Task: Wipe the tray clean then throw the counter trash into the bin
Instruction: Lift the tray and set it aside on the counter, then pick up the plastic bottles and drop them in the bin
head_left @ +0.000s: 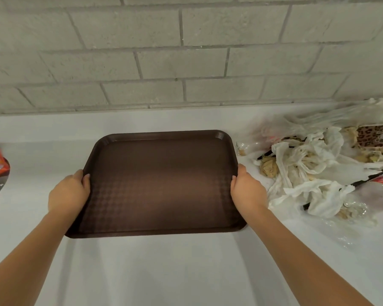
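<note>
While the left hand (69, 193) and right hand (248, 191) clasp the tray (159, 184) by its 2 side rims, fingers curled over the edges, it sits central on the surface (164, 272). Shifting it right could scatter the trash pile (307, 173) just beside it; no bin shows.

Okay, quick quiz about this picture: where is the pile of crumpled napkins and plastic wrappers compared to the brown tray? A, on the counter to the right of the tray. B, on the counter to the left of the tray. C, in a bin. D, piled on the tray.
A: the trash pile lies on the white counter to the right of the brown tray, whose surface holds nothing.
</note>
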Demonstrator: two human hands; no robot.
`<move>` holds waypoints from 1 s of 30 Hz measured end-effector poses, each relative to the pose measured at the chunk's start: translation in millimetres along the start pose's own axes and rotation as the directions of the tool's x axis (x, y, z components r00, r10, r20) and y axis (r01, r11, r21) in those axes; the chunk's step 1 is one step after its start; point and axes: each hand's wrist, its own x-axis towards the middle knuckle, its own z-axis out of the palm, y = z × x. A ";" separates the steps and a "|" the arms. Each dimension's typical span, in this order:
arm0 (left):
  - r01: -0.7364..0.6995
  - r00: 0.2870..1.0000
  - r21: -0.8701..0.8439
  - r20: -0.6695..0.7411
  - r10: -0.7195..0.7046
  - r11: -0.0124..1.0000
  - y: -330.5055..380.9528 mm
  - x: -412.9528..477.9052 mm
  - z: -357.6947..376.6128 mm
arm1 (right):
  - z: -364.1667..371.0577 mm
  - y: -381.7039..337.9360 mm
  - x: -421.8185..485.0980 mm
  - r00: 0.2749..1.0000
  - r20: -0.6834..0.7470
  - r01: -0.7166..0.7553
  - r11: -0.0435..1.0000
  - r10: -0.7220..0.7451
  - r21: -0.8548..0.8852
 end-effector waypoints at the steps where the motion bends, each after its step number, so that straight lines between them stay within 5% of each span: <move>1: 0.004 1.000 0.015 0.000 -0.004 1.000 -0.4 0.3 0.8 | 0.2 -0.4 0.2 1.000 0.004 0.004 0.999 -0.004 -0.040; 8: -0.043 0.999 0.332 -0.004 0.047 0.942 39.0 1.0 -16.7 | -35.2 10.9 -6.5 0.993 -0.028 0.117 0.991 -0.119 -0.058; 11: -0.216 0.972 0.228 -0.038 0.231 0.949 98.8 -10.1 -27.6 | -73.7 37.9 -16.3 0.961 -0.220 0.190 0.978 -0.167 0.086; 15: -0.480 0.877 -0.060 -0.017 0.480 0.875 196.2 -36.5 -33.0 | -125.2 98.5 -25.5 0.922 -0.347 0.198 0.980 -0.172 0.038; 18: -0.616 0.776 -0.246 -0.021 0.631 0.749 261.1 -57.5 -24.6 | -151.4 148.8 -23.4 0.975 -0.146 0.147 0.980 -0.166 -0.134; 22: -0.696 0.697 -0.204 0.038 0.716 0.689 326.2 -65.5 -0.5 | -160.4 195.7 -27.5 0.969 0.235 0.150 0.935 -0.075 -0.321; 26: -0.663 0.730 -0.020 0.204 0.652 0.749 360.7 -55.4 25.6 | -146.0 218.1 -29.1 0.945 0.266 0.286 0.877 -0.191 -0.386; 30: -0.614 0.777 0.063 0.221 0.589 0.787 378.7 -54.5 30.1 | -140.5 234.8 -18.1 0.932 0.232 0.350 0.860 -0.279 -0.371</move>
